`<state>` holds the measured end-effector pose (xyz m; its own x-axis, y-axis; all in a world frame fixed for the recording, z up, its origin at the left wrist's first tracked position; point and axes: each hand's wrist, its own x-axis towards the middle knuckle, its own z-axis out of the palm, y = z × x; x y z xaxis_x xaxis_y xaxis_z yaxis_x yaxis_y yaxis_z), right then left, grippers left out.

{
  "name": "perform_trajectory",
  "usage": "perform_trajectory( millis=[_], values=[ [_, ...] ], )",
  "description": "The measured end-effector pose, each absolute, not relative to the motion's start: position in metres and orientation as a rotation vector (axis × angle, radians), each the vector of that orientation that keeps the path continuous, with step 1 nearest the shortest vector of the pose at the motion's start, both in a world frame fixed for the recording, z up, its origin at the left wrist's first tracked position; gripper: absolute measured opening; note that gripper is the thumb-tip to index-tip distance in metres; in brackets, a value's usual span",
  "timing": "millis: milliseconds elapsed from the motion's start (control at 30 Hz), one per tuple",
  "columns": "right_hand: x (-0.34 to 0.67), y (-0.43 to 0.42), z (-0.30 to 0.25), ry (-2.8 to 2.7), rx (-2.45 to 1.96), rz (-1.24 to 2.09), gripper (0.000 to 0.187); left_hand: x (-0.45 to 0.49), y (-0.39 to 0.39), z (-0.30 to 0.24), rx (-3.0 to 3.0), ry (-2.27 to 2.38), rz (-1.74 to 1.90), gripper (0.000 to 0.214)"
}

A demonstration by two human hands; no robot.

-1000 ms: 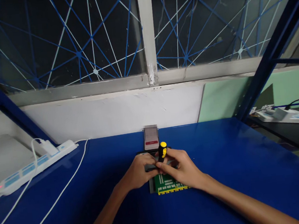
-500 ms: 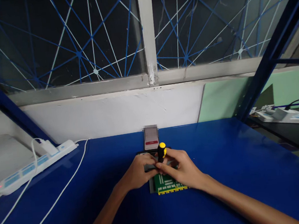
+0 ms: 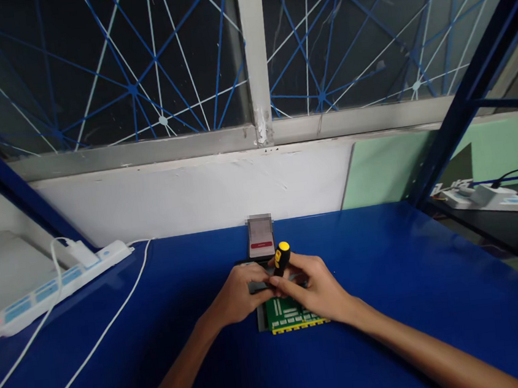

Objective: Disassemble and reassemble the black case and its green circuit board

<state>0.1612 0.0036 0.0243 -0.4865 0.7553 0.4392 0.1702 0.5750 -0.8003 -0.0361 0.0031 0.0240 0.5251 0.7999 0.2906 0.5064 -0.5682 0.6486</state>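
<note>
Fingertips of the right hand (image 3: 315, 284) are closed around the black-and-yellow screwdriver (image 3: 282, 257), thumb set against forefinger low on the handle; I judge that grip suits fine turning more than force. I read the handle as near upright, its yellow cap leaning a little to the right. Left-hand fingers are curled in toward its lower end, and the left hand (image 3: 239, 293) seems placed to steady the tip or the work, though I cannot tell whether they pinch anything. Under both hands, the green circuit board (image 3: 287, 310) lies on the blue table (image 3: 388, 279), a yellow strip (image 3: 300, 326) along its near edge and a grey plate (image 3: 261, 319) showing at its left. Just beyond, a phone (image 3: 260, 234) stands propped with its lit screen toward me, probably for easy viewing. Its red bar carries lettering too small for me to read, and its top is pixelated. Far left, I find no legible brand on the white power strip (image 3: 67, 282).
</note>
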Motion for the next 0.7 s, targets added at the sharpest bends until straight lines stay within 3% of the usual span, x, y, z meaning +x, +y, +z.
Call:
perform_trajectory(
  millis=[700],
  values=[
    [0.1617, 0.0039, 0.0282, -1.957, -0.730, 0.969, 0.018, -0.0370, 0.0024, 0.0241, 2.297, 1.066, 0.784, 0.010]
  ],
)
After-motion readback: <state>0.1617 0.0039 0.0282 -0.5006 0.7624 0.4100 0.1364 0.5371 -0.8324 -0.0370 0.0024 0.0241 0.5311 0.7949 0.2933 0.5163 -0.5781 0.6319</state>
